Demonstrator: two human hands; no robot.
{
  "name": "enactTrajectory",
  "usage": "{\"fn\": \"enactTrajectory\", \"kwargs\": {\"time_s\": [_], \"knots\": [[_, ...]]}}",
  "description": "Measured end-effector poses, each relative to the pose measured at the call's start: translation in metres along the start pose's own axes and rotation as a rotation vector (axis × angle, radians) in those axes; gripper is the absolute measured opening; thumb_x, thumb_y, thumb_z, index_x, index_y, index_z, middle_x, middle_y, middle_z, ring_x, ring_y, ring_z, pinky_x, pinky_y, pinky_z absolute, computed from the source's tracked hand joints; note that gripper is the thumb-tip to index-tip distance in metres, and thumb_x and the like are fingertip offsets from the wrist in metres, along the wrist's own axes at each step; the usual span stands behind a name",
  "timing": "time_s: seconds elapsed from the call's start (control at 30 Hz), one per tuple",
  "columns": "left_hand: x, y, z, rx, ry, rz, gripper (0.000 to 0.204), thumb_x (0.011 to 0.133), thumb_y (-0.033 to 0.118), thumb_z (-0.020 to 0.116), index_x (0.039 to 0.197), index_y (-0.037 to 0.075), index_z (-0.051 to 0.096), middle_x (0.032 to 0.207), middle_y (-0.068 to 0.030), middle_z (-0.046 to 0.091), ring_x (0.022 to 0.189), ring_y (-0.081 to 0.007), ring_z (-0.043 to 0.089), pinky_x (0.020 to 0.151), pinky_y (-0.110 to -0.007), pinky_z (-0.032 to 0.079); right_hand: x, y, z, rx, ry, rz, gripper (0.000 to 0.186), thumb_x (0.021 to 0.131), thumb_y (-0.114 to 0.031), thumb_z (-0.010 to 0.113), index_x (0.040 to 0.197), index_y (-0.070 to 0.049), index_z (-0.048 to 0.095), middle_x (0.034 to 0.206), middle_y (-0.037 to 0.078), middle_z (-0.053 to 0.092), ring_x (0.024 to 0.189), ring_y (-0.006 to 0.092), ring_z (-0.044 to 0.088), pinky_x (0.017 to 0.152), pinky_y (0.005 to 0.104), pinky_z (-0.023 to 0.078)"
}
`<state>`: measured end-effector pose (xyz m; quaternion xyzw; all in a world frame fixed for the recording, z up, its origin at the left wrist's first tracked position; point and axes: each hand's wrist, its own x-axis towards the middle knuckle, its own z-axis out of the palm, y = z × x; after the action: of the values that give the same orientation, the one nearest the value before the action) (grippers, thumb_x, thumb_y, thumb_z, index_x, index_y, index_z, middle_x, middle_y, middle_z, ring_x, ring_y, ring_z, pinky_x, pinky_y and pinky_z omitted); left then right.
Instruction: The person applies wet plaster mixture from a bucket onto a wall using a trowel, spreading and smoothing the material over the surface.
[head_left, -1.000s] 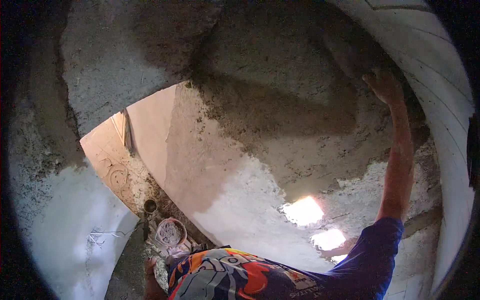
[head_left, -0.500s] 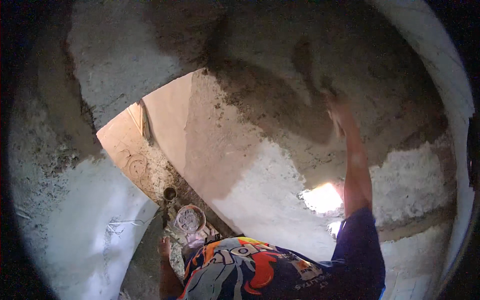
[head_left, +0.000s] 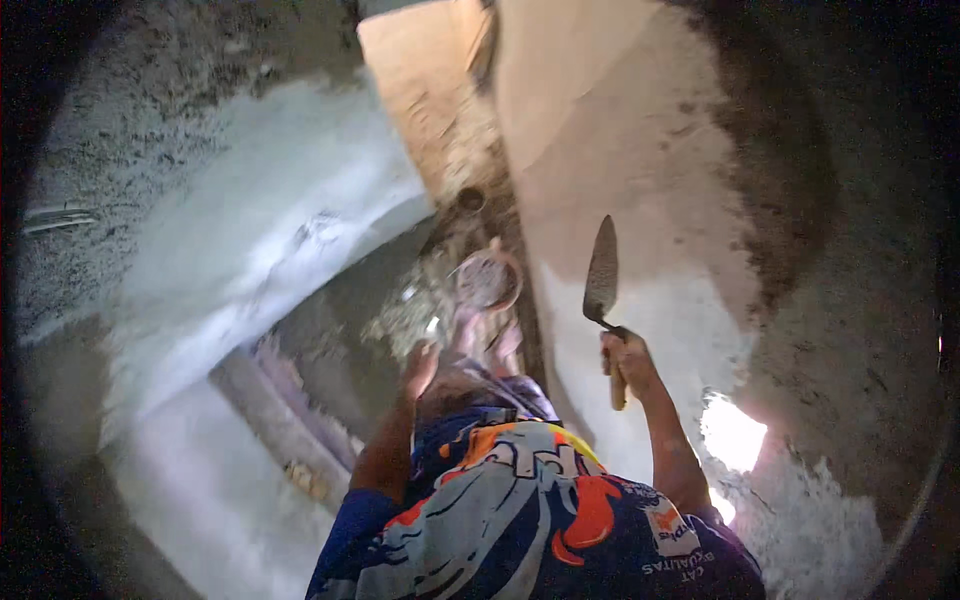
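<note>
grey pointed metal trowel (head_left: 601, 272): it is in the air before the right wall, with the tip directed away from the person's body.
right hand (head_left: 628, 358): its fingers are closed around the pale wooden handle (head_left: 618, 392) of the trowel, and the handle's end comes out below the fist.
left hand (head_left: 421, 368): it hangs low, near the thigh; because of blur, i cannot tell if the fingers are wide or narrow.
pinkish round bucket (head_left: 517, 282): it stands near the right edge of the floor, just ahead of the feet (head_left: 507, 342), with a grey lumpy mix (head_left: 484, 283) inside.
dark round pot (head_left: 470, 199): farther along the floor, beyond the bucket.
right wall (head_left: 610, 160): pinkish-beige plaster, a whitish part lower, a dark brown rough patch (head_left: 782, 170) and a bright light spot (head_left: 733, 433).
clothing: dark blue shirt (head_left: 520, 510) with big orange, red and grey print.
</note>
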<state>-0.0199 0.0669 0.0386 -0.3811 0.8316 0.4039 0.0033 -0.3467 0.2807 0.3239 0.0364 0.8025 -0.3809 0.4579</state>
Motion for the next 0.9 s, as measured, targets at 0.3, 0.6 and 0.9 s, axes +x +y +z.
{"fn": "enactTrajectory", "kwargs": {"time_s": [0.3, 0.6, 0.9], "knots": [[-0.094, 0.053, 0.066, -0.48, -0.381, -0.535, 0.031, 0.095, 0.028, 0.049, 0.109, 0.005, 0.061, 0.095, -0.0158, 0.066, 0.09, -0.0287, 0.063, 0.081, -0.038, 0.048, 0.256, 0.127, 0.219, -0.303, -0.542, -0.042, 0.056, 0.077, -0.046, 0.066, 0.111, -0.001, 0.064, 0.1, 0.02, 0.067, 0.094, 0.0295, 0.064, 0.084, 0.0392, 0.048], [-0.135, 0.054, 0.082, -0.489, -0.426, -0.676, 0.034, 0.089, 0.02, 0.064, 0.116, 0.001, 0.06, 0.095, -0.0151, 0.066, 0.086, -0.024, 0.065, 0.078, -0.036, 0.051, 0.497, 0.289, 0.442, -0.205, -0.604, -0.121, 0.036, 0.085, -0.025, 0.066, 0.111, -0.003, 0.06, 0.097, 0.008, 0.062, 0.081, 0.0165, 0.06, 0.07, 0.0334, 0.05], [-0.144, 0.043, 0.094, -0.508, -0.506, -0.798, 0.035, 0.087, 0.019, 0.064, 0.118, 0.002, 0.059, 0.104, -0.0149, 0.065, 0.093, -0.0247, 0.064, 0.084, -0.036, 0.05, 0.484, 0.335, 0.441, -0.273, -0.402, -0.281, 0.043, 0.084, -0.043, 0.062, 0.106, -0.005, 0.062, 0.099, 0.012, 0.064, 0.09, 0.0253, 0.063, 0.078, 0.0381, 0.05]]}}
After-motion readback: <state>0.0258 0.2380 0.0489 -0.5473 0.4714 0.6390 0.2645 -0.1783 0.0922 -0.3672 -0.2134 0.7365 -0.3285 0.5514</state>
